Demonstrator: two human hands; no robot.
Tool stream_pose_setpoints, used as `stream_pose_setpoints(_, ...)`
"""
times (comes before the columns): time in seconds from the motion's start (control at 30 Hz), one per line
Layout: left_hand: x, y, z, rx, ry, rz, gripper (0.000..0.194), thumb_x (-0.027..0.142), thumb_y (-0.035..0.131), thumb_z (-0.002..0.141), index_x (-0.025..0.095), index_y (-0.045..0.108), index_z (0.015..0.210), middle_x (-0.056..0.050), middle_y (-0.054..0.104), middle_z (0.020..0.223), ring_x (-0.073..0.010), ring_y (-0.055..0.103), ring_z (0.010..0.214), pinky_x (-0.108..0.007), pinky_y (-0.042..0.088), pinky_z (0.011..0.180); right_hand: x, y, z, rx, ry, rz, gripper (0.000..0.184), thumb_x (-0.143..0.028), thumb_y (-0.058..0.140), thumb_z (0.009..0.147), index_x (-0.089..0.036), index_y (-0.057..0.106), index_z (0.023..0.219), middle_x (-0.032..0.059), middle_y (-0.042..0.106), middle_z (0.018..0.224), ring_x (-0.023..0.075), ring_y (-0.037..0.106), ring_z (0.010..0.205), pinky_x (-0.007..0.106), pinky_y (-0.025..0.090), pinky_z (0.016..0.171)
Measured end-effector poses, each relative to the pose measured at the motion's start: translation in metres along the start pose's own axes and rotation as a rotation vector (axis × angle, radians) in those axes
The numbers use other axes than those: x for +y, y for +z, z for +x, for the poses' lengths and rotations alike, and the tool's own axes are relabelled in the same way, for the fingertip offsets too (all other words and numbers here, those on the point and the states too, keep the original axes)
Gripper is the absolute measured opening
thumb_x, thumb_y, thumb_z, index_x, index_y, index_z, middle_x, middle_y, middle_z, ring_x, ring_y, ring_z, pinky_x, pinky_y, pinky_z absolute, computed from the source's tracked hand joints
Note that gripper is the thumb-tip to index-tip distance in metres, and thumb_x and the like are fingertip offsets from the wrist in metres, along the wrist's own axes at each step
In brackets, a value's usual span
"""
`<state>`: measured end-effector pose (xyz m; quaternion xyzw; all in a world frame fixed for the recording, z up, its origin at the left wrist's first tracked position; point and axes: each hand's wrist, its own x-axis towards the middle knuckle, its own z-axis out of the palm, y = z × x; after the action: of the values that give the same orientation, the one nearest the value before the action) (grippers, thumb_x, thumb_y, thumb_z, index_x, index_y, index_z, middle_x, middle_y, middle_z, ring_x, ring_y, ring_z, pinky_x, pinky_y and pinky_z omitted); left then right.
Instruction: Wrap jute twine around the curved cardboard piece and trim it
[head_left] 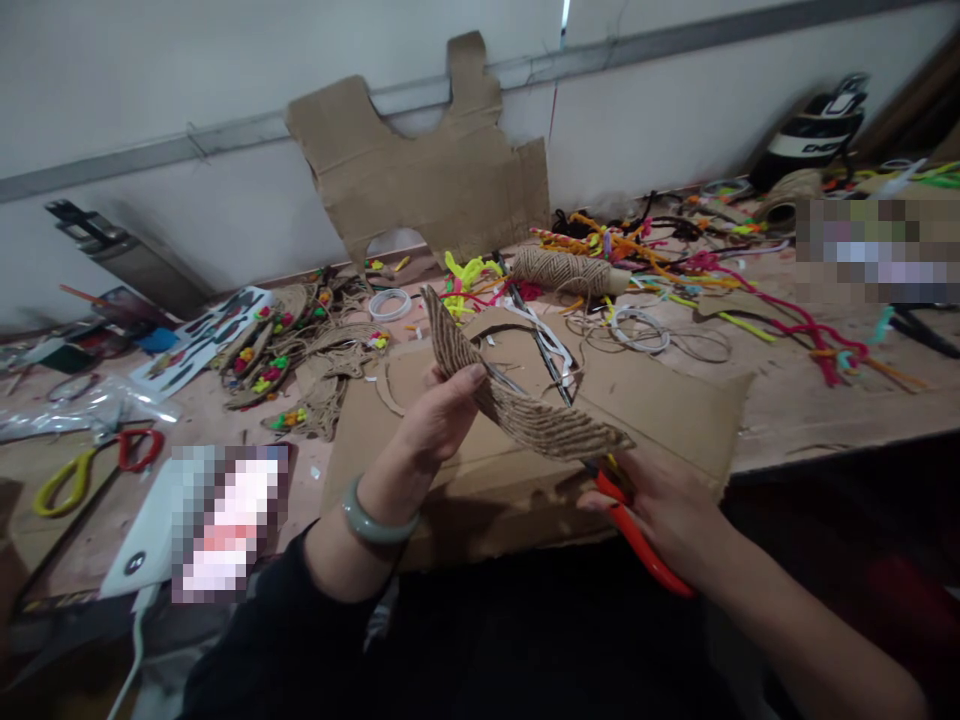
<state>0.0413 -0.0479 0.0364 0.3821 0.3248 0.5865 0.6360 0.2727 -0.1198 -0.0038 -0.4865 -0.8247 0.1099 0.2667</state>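
My left hand is closed on a crescent-shaped piece wrapped in brown twine, thumb on its upper face. The piece is tilted above a cardboard sheet. Its right tip lies close to my right hand, which grips scissors with a red handle and a bit of yellow near the pivot. The blades are mostly hidden beneath the piece, so how far apart they are cannot be seen.
A twine spool and tangled coloured cords lie behind. Twine-covered ornaments are heaped at left, near other scissors and a phone. Cut cardboard leans on the wall. Bottles stand at the back.
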Motion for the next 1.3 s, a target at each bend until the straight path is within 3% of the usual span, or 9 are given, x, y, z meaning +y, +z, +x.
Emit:
stream_pose_setpoints(0.33,-0.003,0.002,0.000,-0.039,-0.053,-0.069,0.027,0.031,0.085,0.057,0.021,0.069,0.077,0.002,0.070,0.074,-0.0122,0.063,0.069,-0.026,0.053,0.071,0.000,0.005,0.001,0.025,0.008,-0.005,0.045,-0.052,0.053,0.090,-0.021,0.058,0.122,0.0102,0.073,0.105,0.0259,0.070,0.094,0.033,0.056,0.075)
stream_pose_setpoints(0.5,-0.002,0.000,0.000,-0.036,-0.027,-0.034,0.021,0.030,0.082,0.062,0.022,0.069,0.077,0.002,0.070,0.075,-0.0135,0.065,0.071,-0.028,0.054,0.073,0.004,0.002,0.000,0.002,0.054,0.024,0.047,-0.054,0.055,0.088,-0.023,0.059,0.124,0.0074,0.074,0.102,0.0242,0.071,0.085,0.032,0.056,0.070)
stream_pose_setpoints(0.7,0.000,-0.006,0.007,0.030,0.007,-0.043,0.014,0.026,0.078,0.066,0.023,0.068,0.075,0.002,0.071,0.076,-0.0130,0.066,0.074,-0.027,0.054,0.077,0.023,-0.020,0.005,0.025,0.113,-0.071,0.052,-0.057,0.048,0.089,-0.022,0.059,0.126,0.0089,0.074,0.101,0.0264,0.071,0.082,0.034,0.055,0.065)
stream_pose_setpoints(0.87,0.001,-0.010,0.016,0.111,0.057,-0.100,0.019,0.026,0.082,0.061,0.019,0.070,0.073,0.002,0.073,0.074,-0.0117,0.066,0.069,-0.025,0.054,0.073,0.032,-0.030,0.019,-0.213,0.285,-0.418,0.052,-0.054,0.054,0.085,-0.021,0.063,0.124,0.0112,0.076,0.088,0.0333,0.071,0.074,0.038,0.051,0.052)
stream_pose_setpoints(1.07,0.002,-0.021,0.027,0.264,0.145,-0.092,0.024,0.023,0.083,0.060,0.020,0.067,0.079,0.003,0.074,0.076,-0.0121,0.068,0.073,-0.023,0.053,0.071,0.016,-0.014,0.035,-0.361,0.044,-0.368,0.038,-0.032,0.056,0.085,-0.019,0.063,0.120,0.0127,0.074,0.102,0.0282,0.071,0.092,0.036,0.054,0.073)
stream_pose_setpoints(1.2,0.002,-0.027,0.032,0.281,0.156,-0.114,0.031,0.022,0.085,0.058,0.022,0.067,0.084,0.004,0.075,0.080,-0.0115,0.068,0.073,-0.023,0.053,0.071,0.001,-0.004,0.053,-0.357,-0.113,-0.320,0.036,-0.025,0.059,0.084,-0.017,0.064,0.119,0.0162,0.071,0.108,0.0293,0.068,0.098,0.040,0.053,0.081)
stream_pose_setpoints(1.3,0.002,-0.027,0.032,0.279,0.166,-0.133,0.031,0.023,0.086,0.056,0.020,0.068,0.082,0.004,0.075,0.077,-0.0120,0.068,0.073,-0.023,0.053,0.072,-0.004,0.000,0.065,-0.405,-0.138,-0.278,0.038,-0.022,0.064,0.082,-0.016,0.065,0.119,0.0174,0.069,0.111,0.0312,0.067,0.101,0.043,0.052,0.085)
